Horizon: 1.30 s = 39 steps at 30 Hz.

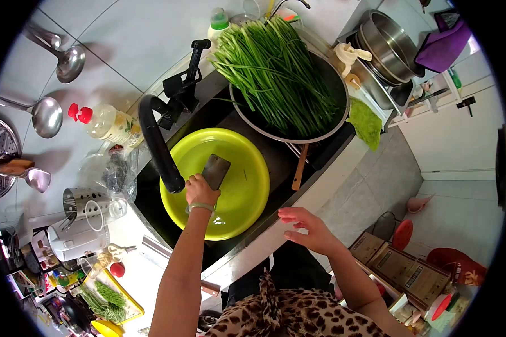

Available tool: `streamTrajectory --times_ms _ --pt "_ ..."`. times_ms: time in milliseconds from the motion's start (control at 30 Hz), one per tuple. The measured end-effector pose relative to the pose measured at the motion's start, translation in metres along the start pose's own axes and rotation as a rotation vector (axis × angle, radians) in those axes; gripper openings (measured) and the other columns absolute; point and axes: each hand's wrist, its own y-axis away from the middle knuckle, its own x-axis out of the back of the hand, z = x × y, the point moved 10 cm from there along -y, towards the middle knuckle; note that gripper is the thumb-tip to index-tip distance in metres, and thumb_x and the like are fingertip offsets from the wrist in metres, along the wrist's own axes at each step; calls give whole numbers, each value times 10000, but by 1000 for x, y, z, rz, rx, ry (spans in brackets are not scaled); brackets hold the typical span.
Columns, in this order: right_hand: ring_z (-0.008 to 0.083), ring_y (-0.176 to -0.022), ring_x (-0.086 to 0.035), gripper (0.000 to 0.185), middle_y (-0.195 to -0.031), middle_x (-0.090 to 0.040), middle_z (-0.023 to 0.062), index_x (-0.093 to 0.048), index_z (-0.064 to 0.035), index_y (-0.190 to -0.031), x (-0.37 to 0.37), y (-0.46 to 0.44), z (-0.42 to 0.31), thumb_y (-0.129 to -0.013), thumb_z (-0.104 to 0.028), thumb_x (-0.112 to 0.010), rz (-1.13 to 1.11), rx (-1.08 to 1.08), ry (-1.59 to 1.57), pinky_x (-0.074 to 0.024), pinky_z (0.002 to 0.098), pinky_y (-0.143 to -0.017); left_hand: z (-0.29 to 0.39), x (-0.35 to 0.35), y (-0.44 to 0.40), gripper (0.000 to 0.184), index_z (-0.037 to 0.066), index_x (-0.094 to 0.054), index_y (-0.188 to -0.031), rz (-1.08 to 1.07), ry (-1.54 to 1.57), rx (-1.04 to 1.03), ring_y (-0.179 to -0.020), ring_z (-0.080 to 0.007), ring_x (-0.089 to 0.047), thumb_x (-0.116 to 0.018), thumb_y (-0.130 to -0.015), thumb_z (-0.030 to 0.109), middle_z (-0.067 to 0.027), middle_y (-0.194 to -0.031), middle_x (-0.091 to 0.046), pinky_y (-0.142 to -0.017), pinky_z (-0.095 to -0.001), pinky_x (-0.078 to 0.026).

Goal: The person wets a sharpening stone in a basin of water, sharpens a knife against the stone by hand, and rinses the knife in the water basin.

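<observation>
My left hand (201, 192) is closed on a dark, flat rectangular object (215, 171) and holds it over the yellow-green basin (262, 196). Water lies in the basin, which stands in the dark sink (278, 163) under the black faucet (158, 143). Near the sink's front edge my right hand (305, 227) is in the air, its fingers apart and nothing in them. A large bunch of long green stalks (281, 78) fills a round pan (334, 121) behind the basin, to the right.
An oil bottle (115, 124) with a red cap stands left of the faucet. A wooden handle (299, 168) juts below the pan. A green cloth (365, 123) hangs at the right edge. Steel pots (392, 48) stand at the back right. A yellow-rimmed tray (134, 309) holds greens.
</observation>
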Motion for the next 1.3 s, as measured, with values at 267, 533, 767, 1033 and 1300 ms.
streamTrajectory --times_ms 267,533,767,1033,1300 --pt "196 -1095 -511 431 -1269 -458 66 -488 -110 -1226 2 -4 -2 -829 -195 -632 -13 -13 12 -411 327 -877 1 5 0 688 -5 -471 -1033 23 8 -15 -1030 -323 -501 -807 -550 351 -169 -1055 -516 -859 -382 -469" --pt "203 -1090 -522 430 -1212 -500 71 -494 -103 -1228 0 -9 0 -833 -213 -624 -38 -61 0 -409 329 -880 2 7 2 687 -17 -475 -1037 -16 0 -22 -1036 -334 -492 -800 -558 353 -179 -1071 -516 -872 -386 -460" --pt "173 -1093 -516 406 -1211 -514 46 -511 -79 -1212 -3 -8 1 -828 -144 -624 -48 -100 -39 -391 302 -895 -1 1 3 721 -27 -463 -1061 -29 -7 -20 -1048 -335 -486 -799 -565 376 -185 -1087 -505 -886 -384 -453" --pt "165 -1072 -531 383 -1196 -532 44 -518 -77 -1202 -2 -3 5 -835 -127 -614 -51 -107 -46 -401 291 -883 -1 4 5 661 14 -475 -1017 36 -53 -20 -1025 -304 -509 -814 -545 331 -141 -1053 -522 -835 -351 -493" --pt "184 -1058 -545 410 -1186 -550 71 -507 -62 -1212 -1 -4 5 -835 -182 -613 -50 -107 -37 -406 325 -895 -3 6 5 674 13 -468 -1027 12 -56 -23 -1028 -307 -503 -812 -546 336 -145 -1059 -519 -852 -355 -482"
